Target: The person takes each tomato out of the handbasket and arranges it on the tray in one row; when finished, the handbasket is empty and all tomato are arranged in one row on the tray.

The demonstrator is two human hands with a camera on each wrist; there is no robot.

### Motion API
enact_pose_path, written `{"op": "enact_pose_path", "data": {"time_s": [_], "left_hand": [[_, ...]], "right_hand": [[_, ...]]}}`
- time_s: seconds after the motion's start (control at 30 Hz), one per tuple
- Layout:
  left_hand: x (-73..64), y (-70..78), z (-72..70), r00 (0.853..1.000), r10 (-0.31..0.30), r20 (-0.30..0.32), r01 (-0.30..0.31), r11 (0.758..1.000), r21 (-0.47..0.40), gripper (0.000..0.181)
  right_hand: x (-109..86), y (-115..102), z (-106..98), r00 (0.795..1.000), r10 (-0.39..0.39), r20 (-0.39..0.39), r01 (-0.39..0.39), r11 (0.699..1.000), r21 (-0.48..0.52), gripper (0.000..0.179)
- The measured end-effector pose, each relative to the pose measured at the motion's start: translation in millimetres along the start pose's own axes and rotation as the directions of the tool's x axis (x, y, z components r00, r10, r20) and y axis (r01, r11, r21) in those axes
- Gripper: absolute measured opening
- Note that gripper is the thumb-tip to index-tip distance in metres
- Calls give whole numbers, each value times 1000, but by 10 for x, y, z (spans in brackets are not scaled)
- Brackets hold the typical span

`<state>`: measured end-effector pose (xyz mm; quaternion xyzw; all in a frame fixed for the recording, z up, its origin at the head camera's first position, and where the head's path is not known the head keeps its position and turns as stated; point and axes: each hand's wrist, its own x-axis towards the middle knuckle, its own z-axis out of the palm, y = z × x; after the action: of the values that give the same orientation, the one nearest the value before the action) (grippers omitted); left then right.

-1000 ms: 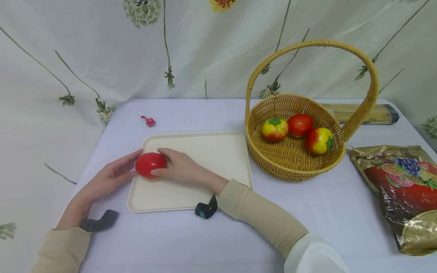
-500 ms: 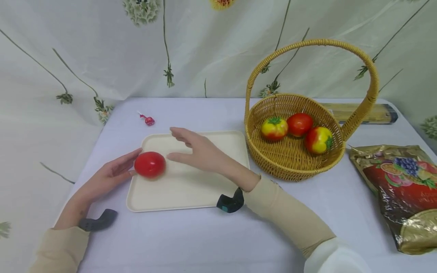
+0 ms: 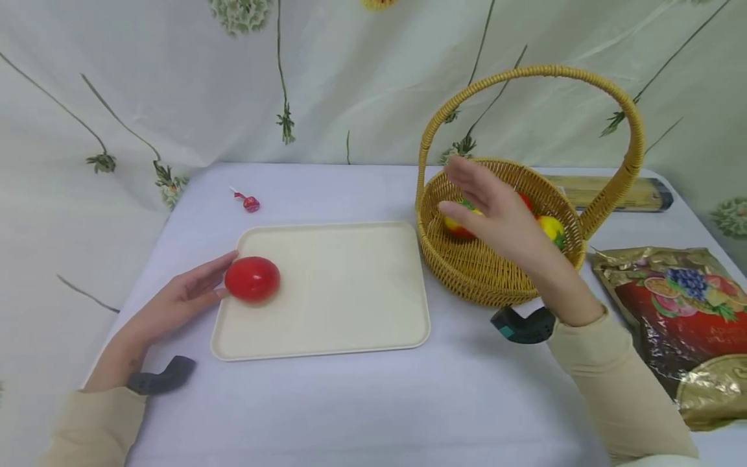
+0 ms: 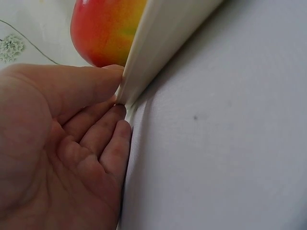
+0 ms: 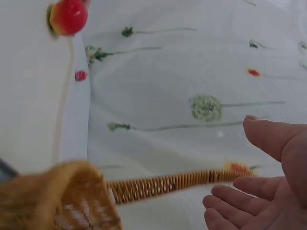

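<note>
A red tomato-like fruit [image 3: 253, 279], yellow on its underside in the left wrist view, lies at the left end of a cream tray [image 3: 344, 292]. My left hand [image 3: 181, 295] rests at the tray's left edge beside the fruit, fingers relaxed around the rim. My right hand [image 3: 502, 220] is over the wicker basket [image 3: 478, 272], palm facing left, fingers extended and holding nothing. Beneath it in the basket are a yellow-and-red fruit [image 3: 458, 227], a second yellow one [image 3: 551, 228] and a red one [image 3: 525, 201], partly hidden by the hand.
The basket's tall handle [image 3: 554, 70] arches above the right hand. A wrapped red lollipop [image 3: 251, 203] lies behind the tray. To the right are a shiny candy bag [image 3: 688, 298] and, at the back, a rolled bamboo mat [image 3: 613, 193]. A floral cloth hangs behind the table.
My right hand has let go of the red fruit on the tray and swung right, over the basket. My left hand has stayed beside the fruit.
</note>
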<state>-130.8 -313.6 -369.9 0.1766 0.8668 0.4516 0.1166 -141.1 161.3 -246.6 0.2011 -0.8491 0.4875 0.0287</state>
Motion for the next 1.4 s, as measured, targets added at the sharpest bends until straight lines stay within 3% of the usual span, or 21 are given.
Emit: {"op": "enact_pose_path", "data": {"time_s": [0.17,0.33,0.47,0.63,0.97,1.23,1.4], "left_hand": [[3,-11,-8,999,29,17,-29,999,-17,60],[-7,-20,-14,999,37,17,-36,999,-23,59],[-7,-26,-21,998,63,23,-62,998,-27,60],[-1,-34,-17,997,68,22,-67,997,-26,60],[0,-34,-26,999,46,22,-45,999,-22,61],[-2,-25,-19,999,29,18,-29,999,-14,61],[-6,-25,-16,1000,25,14,-24,999,-29,60]], "right_hand": [[-195,268,-407,985,146,-87,-143,989,37,64],[-378,517,-675,947,288,-146,-290,957,3,67],[-492,680,-821,924,346,-162,-353,935,-19,70],[-568,786,-901,922,355,-154,-363,932,-23,70],[-574,860,-862,922,368,-121,-373,928,-15,72],[-590,894,-850,915,394,-89,-390,919,57,72],[-578,919,-831,926,368,-81,-365,930,40,71]]}}
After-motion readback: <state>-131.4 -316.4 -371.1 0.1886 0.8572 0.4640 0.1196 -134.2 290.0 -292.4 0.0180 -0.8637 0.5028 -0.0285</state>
